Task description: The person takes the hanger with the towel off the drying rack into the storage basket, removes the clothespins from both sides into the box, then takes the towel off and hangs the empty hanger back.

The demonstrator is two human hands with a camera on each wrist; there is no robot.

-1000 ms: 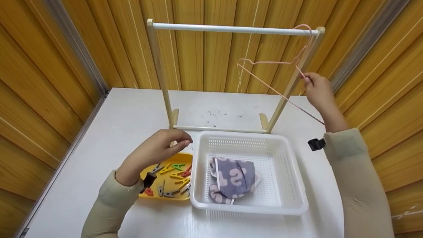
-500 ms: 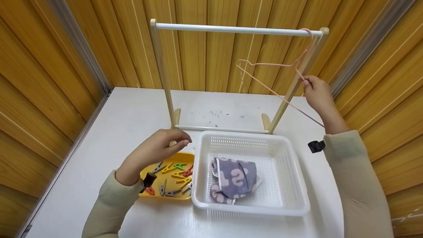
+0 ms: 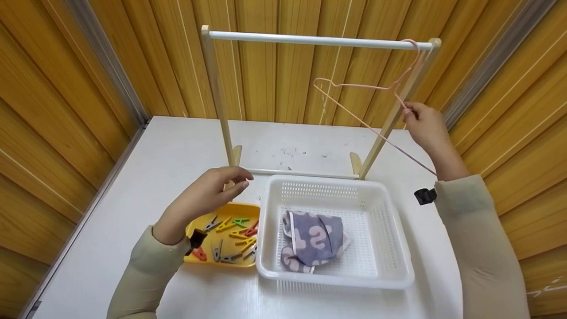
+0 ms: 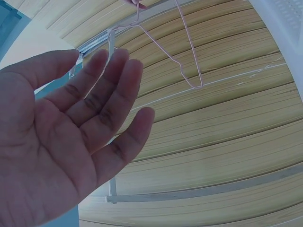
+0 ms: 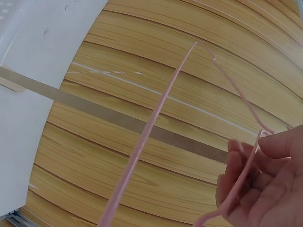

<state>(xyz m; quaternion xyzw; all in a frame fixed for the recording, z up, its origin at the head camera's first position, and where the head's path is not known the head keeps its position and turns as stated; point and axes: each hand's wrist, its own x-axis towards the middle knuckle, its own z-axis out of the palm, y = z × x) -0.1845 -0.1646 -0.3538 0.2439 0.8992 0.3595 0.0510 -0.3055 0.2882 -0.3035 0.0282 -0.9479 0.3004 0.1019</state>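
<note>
A thin pink clothes hanger [image 3: 361, 85] has its hook over the white top bar [image 3: 310, 40] of a small wooden rack, near the right end. My right hand [image 3: 426, 126] pinches the hanger's shoulder wire between thumb and fingers; the right wrist view shows the wire [image 5: 239, 182] running across the fingers. My left hand [image 3: 212, 190] hovers over the back of the yellow tray, beside the rack's left foot. Its fingers are relaxed and loosely bent, and the left wrist view shows the palm [image 4: 52, 142] with nothing in it.
Several clothespins lie in the yellow tray [image 3: 208, 262]. Right of it, a white perforated basket [image 3: 390, 230] holds a folded grey-purple cloth [image 3: 316, 239] with pink patterns. The rack's right post [image 3: 390, 119] stands just behind the hanger. Wood-panelled walls [image 3: 44, 110] enclose the white table [image 3: 186, 141].
The hanger's hook has slid slightly right along the bar over the last second. My left hand has lifted a little, up and left. The right hand keeps its pinch.
</note>
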